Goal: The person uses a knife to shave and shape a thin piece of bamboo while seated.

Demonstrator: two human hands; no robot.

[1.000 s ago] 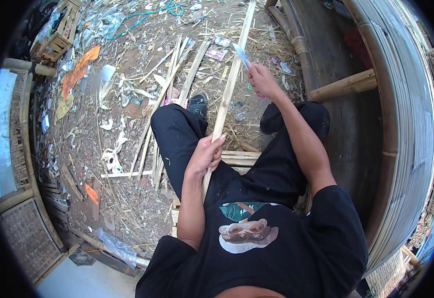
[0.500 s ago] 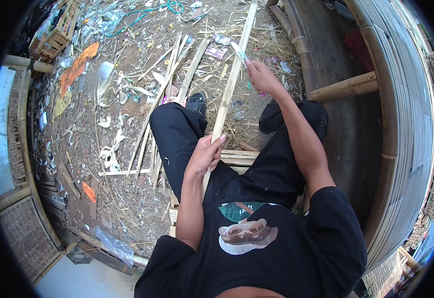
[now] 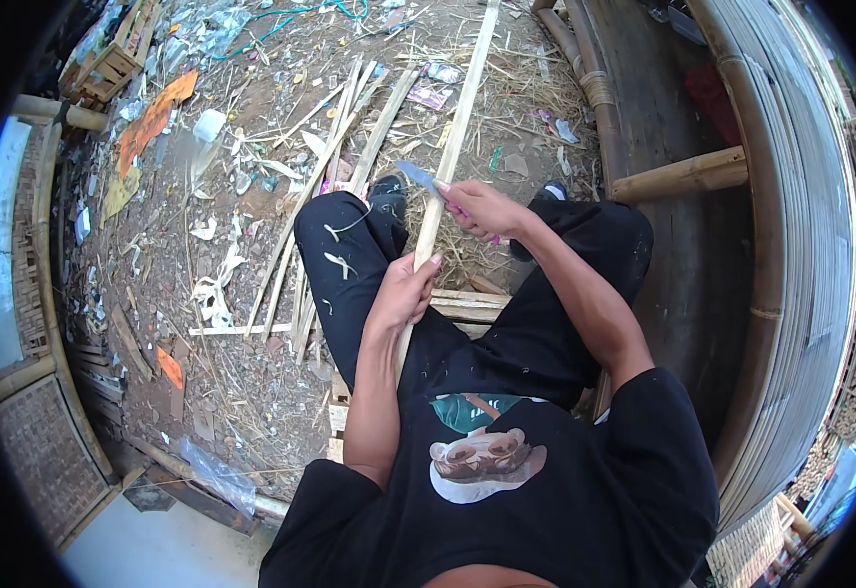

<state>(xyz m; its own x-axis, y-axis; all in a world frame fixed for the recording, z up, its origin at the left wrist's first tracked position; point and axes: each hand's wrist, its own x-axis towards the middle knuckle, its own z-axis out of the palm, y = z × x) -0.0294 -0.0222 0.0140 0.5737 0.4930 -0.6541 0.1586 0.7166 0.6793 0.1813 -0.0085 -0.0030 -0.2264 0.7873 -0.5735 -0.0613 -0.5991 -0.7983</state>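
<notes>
My left hand point(image 3: 405, 292) is clamped round the wooden strip point(image 3: 464, 120); my right hand point(image 3: 484, 209) grips the knife point(image 3: 415, 175) across it.

The wooden strip point(image 3: 463, 106) runs off the frame's top edge, partly covered by the left hand point(image 3: 403, 294). The right hand point(image 3: 485, 209) hides part of the knife point(image 3: 418, 176). Upper-left scraps point(image 3: 243, 183) are too small to identify.

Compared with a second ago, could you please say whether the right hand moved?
Yes: the right hand moved left, away from the bamboo crossbar, nearer the left hand.
</notes>
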